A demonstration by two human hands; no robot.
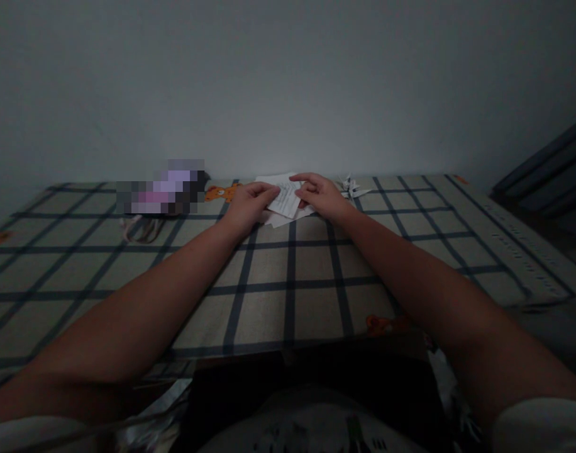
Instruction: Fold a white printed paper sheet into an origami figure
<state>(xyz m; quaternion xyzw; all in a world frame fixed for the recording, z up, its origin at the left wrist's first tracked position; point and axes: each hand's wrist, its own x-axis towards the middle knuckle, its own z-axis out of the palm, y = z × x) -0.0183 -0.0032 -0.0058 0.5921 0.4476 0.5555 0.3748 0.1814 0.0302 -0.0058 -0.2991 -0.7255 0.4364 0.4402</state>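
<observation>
Between my hands is a small printed sheet of paper [285, 200], tilted and roughly square. My left hand [251, 202] pinches its left edge, thumb on top. At the right edge, my right hand [320, 194] grips it between thumb and curled fingers, with the index finger reaching over the top. More white paper [279, 221] lies beneath the sheet on the checked tablecloth [311, 264]. Just beyond my right hand sit folded pointed paper pieces [352, 187], printed like the sheet. The print is too small to read.
A blurred-out purple and dark object [168, 189] with a looped strap [144, 228] lies at the left of the table. Behind the table rises a plain wall [278, 82]. A dark slatted thing [547, 163] stands off the right edge.
</observation>
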